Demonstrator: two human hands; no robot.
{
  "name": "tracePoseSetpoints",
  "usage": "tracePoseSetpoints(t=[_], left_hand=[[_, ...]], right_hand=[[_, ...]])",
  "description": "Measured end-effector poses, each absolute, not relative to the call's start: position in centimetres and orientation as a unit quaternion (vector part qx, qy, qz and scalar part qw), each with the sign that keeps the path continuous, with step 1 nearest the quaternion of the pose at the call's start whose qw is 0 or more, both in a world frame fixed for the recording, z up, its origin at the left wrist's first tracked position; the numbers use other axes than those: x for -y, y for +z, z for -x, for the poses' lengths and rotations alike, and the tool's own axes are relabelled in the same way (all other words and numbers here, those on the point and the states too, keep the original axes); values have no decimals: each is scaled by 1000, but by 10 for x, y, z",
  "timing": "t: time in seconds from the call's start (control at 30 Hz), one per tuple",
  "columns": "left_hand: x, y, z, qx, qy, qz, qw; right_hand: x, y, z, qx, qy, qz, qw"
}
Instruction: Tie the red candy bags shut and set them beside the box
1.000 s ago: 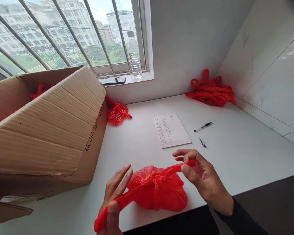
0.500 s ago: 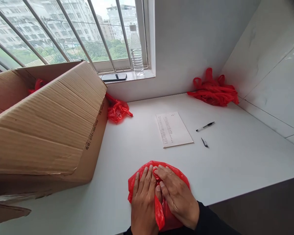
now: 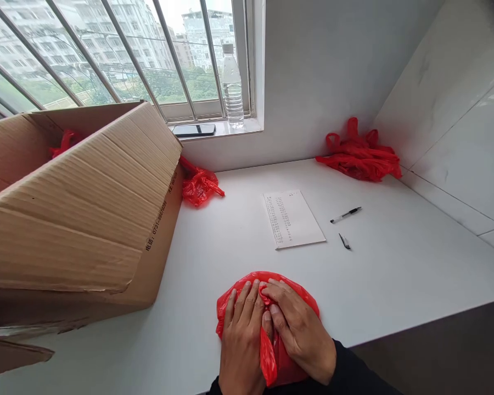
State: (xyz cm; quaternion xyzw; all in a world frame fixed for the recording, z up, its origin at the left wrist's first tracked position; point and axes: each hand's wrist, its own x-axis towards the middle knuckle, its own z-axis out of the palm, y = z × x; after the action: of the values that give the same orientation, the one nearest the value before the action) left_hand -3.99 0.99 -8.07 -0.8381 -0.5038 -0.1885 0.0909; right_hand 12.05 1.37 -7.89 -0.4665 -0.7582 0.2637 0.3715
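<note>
The head view showed a red plastic bag on the white tabletop, lying on the near side of the sheet of paper and apart from it. Both bare hands were on top of this bag. The left hand lay with its fingers straight and side by side; the right hand was more curved, with its fingertips beside a small bunch of the plastic. The hands almost met, and their thumbs were close together. Whether either one pinched the plastic under the fingers, I could not tell.

In my judgement, the step in hand was pressing the bag down around its gathered top. The next move, I think, called for an even pressure and for care with the thin plastic, which could tear if it was pulled too strongly.

The bag looked shiny, wrinkled and rounded, spread out wider than the fingers. A loose end stuck out from between the hands, toward the near side, away from the paper. What was inside I could not see.

To the right of the paper lay a pen and a small pen cap; beyond it, on the right, was a pile of red bags. A big cardboard box stood to its left.
</note>
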Motion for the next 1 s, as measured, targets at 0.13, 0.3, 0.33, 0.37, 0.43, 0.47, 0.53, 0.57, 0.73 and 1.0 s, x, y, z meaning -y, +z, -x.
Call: tracePoseSetpoints(t=[0.13, 0.3, 0.33, 0.37, 0.43, 0.47, 0.53, 0.57, 0.73, 1.0], left_hand=[[-11, -67, 52, 537, -209, 817, 22], [-25, -52, 77, 568, -255, 780, -60], [-30, -51, 82, 567, -253, 782, -60], [-35, -49, 86, 564, -252, 784, -61], [-43, -46, 92, 562, -255, 784, -62], [-46, -44, 93, 566, -260, 780, -62], [-48, -37, 92, 580, -276, 764, -57], [-45, -33, 90, 589, -286, 754, -52], [-7, -14, 64, 607, -391, 691, 13], [26, -60, 30, 554, -272, 787, -9]], right_hand=[[-8, -65, -132, 680, 338, 465, 455], [-4, -46, -159, 512, 459, 508, 519], [-4, -45, -164, 487, 473, 509, 529], [-4, -44, -168, 471, 483, 506, 538], [-3, -43, -172, 468, 503, 492, 535], [-2, -42, -174, 481, 510, 486, 522], [1, -42, -175, 516, 511, 478, 494], [2, -41, -175, 534, 508, 476, 480], [4, -40, -178, 579, 507, 455, 448], [-2, -50, -180, 587, 458, 483, 460]])
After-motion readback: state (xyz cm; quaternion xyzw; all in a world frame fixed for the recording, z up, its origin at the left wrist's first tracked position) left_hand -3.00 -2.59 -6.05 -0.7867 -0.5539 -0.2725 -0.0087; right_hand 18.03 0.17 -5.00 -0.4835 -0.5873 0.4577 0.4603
